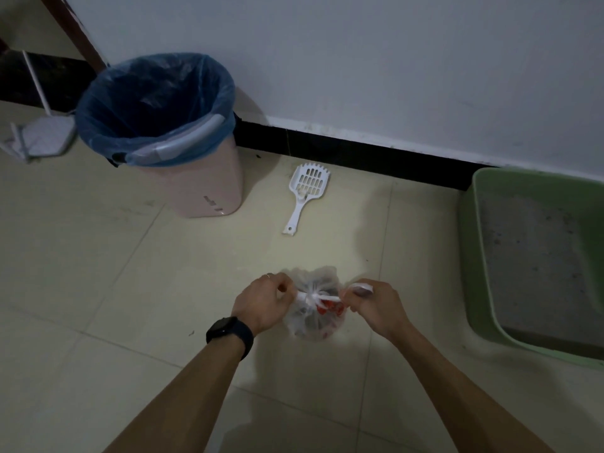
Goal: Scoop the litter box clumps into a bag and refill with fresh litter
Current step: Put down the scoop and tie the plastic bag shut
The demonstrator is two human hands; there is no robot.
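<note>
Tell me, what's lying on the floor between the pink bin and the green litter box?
A white slotted scoop, flat on the tiles near the black skirting, touching neither the pink bin nor the green litter box. The head view shows it.

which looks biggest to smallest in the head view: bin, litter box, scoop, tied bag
1. bin and litter box: look alike, and the frame edge crops the box, so unranked
2. tied bag, though nearer the camera
3. scoop
</note>
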